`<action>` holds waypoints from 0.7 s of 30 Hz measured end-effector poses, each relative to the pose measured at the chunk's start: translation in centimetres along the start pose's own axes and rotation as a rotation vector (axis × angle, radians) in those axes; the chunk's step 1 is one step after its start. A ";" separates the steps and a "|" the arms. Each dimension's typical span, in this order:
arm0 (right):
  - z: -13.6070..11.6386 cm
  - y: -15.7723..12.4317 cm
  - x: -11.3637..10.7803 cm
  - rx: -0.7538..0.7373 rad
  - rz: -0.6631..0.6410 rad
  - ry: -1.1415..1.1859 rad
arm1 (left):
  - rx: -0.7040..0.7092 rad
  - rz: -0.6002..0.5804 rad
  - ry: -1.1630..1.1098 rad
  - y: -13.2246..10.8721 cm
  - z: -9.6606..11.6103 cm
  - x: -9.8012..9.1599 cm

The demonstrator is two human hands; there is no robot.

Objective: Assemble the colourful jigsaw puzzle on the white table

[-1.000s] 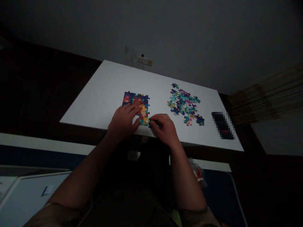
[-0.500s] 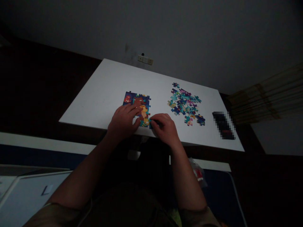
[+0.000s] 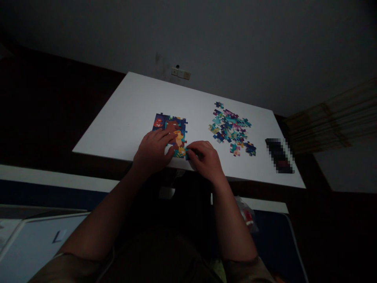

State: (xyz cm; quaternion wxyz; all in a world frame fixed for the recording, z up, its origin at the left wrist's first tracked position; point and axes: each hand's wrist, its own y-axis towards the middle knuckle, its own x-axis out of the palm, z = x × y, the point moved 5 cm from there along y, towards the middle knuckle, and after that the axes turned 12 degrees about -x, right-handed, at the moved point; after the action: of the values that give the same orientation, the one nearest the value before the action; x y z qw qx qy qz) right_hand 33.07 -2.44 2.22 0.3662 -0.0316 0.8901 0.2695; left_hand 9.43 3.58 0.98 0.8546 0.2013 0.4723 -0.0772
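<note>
A joined section of jigsaw puzzle (image 3: 172,125), showing a brown bear and a red animal, lies near the front edge of the white table. My left hand (image 3: 154,151) rests flat on its lower left part with the fingers spread, hiding that area. At the section's lower right corner, my right hand (image 3: 204,157) pinches a small dark teal puzzle piece (image 3: 187,156) between thumb and fingers. The piece touches or nearly touches the section's edge; its exact fit cannot be seen. Further right lies a pile of loose puzzle pieces (image 3: 231,127).
A blurred dark object (image 3: 279,156) lies at the right end of the white table (image 3: 118,118). Behind the table is a wall with sockets (image 3: 180,73). Below right, a clear plastic bag (image 3: 247,215) rests on a dark blue seat (image 3: 273,236).
</note>
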 end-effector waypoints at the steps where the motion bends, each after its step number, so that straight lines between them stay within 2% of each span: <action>1: 0.0 0.0 0.0 0.002 0.001 0.001 | -0.001 0.000 0.002 0.0 0.0 0.0; 21: 0.3 -0.1 0.0 -0.020 0.045 0.042 | -0.012 -0.001 0.009 0.1 0.5 -0.6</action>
State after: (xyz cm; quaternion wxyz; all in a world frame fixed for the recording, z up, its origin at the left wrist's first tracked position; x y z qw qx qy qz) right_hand 33.30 -2.33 1.99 0.3410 -0.0209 0.8953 0.2857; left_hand 9.54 3.39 1.78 0.8538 0.1962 0.4766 -0.0739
